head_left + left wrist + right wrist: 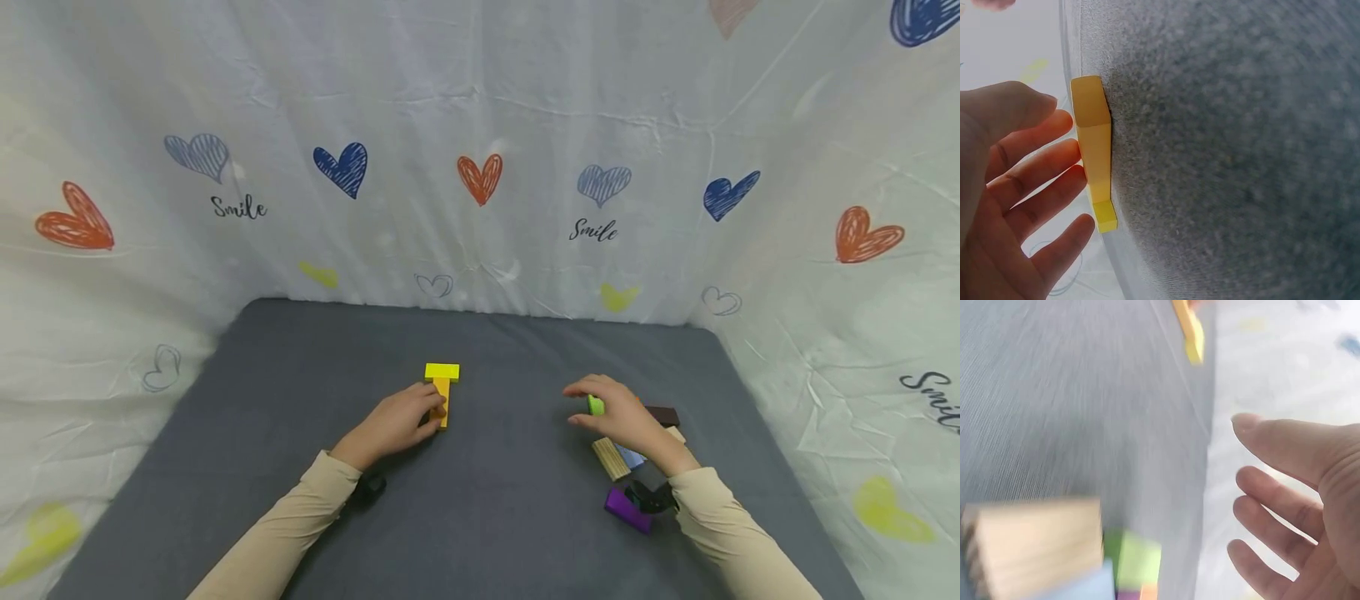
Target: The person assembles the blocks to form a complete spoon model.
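A white curtain [480, 100] printed with hearts backs the dark grey worktop [510, 517]. Toward the far edge, left of its middle, a yellow block [442, 372] lies across the end of an orange block [442, 388], forming a T whose stem points toward the near edge.

The left grip [393, 425] is relaxed, its fingertips beside the orange block and not closed round it; whether they touch is hard to tell. Good handling here probably means light, even fingertip pressure along the stem, then lifting away cleanly, since a sideways brush could swing it off the crossbar.

The right grip [618, 412] is released, thumb and fingers apart, above blocks toward the right edge: green [596, 406], dark brown [663, 416], ribbed wooden [611, 460], light blue [632, 456] and purple [628, 510]. Any pick there seems best made by opposite sides, from above, without dragging neighbours.
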### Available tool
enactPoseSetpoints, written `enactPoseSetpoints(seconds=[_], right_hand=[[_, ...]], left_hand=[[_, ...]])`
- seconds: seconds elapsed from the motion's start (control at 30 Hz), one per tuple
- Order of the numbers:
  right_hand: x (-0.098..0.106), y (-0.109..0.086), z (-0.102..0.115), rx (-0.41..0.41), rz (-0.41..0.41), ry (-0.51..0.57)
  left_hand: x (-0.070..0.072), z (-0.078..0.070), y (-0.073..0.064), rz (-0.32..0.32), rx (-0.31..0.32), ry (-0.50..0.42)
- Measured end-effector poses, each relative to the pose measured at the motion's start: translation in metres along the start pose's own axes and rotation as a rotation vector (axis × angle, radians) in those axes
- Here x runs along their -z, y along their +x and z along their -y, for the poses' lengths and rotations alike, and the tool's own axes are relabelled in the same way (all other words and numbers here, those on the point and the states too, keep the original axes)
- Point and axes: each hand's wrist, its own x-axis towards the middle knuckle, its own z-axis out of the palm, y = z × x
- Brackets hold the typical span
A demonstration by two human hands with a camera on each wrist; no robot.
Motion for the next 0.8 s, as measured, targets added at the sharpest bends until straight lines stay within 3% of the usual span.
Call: enactPoseSetpoints(seconds=[0.17, 0.47, 0.67, 0.8], right_hand=[[0.021, -0.034, -0.028, -0.082, -0.059, -0.02], [0.045, -0.086, -0.075, -0.305, -0.135, -0.011], [0.049, -0.109, -0.098, -0.365, -0.106, 0.013], [0.048, -0.115, -0.107, -0.354, -0.094, 0.072]], left_hand=[[0.0, 0.0, 0.001, -0.001, -0.001, -0.009], [0.002, -0.001, -0.001, 0.001, -0.003, -0.019], [0.0, 0.0, 0.0, -0.006, -0.002, -0.009], [0.0, 0.0, -0.001, -0.005, -0.003, -0.015]])
